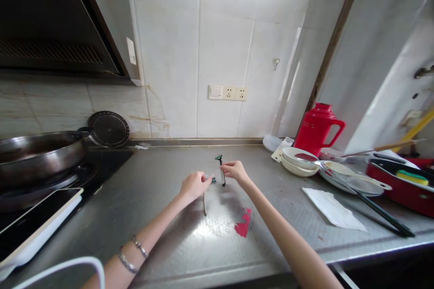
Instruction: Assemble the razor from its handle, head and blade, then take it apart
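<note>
My left hand (194, 185) is closed on a slim razor-like tool (205, 203) whose handle hangs down toward the steel counter (162, 189). My right hand (235, 170) pinches a second razor (220, 169), held upright with its green-black head at the top. The two hands are close together above the middle of the counter, their tools almost touching. Bracelets circle my left wrist.
A red scrap (243, 225) lies on the counter below my right arm. White bowls and plates (298, 160), a spoon, dark chopsticks (379, 210), a red jug (318, 128) and a red basin (403, 187) crowd the right. A folded white cloth (332, 207) lies nearby. Left: wok (37, 153) on stove, tablet (37, 216).
</note>
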The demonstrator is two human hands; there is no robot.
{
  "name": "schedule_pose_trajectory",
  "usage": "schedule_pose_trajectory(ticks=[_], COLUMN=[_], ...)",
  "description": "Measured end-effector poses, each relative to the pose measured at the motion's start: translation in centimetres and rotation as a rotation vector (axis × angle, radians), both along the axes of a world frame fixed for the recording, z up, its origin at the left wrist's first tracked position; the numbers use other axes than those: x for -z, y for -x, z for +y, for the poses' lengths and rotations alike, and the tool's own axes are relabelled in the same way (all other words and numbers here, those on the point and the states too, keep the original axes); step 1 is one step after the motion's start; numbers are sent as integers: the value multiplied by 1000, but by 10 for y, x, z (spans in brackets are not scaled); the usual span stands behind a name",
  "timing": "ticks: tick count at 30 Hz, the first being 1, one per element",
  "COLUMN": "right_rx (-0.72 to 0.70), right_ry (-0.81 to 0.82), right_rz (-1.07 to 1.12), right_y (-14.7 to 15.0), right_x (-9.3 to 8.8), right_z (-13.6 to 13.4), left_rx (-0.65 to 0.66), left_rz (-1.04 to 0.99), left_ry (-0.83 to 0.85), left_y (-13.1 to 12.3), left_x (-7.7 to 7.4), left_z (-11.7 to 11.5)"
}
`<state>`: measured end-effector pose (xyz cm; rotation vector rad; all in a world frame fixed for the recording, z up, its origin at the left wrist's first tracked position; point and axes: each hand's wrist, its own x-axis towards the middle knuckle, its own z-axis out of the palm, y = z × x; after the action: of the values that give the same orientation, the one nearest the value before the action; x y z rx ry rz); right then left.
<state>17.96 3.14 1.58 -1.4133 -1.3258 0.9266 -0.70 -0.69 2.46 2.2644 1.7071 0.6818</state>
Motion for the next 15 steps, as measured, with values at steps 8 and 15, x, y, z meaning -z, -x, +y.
schedule_pose_trajectory(ticks=[8, 15], right_rx=[261, 334], right_ry=[76, 68], right_rz=[-623, -771], right_y=[-119, -145], right_x=[6, 25], right_z=[-5, -10], left_rx=[9, 2], left_rz=[257, 336], left_ry=[114, 130], left_y=[-1, -7], left_x=[15, 18], left_z=[0, -2])
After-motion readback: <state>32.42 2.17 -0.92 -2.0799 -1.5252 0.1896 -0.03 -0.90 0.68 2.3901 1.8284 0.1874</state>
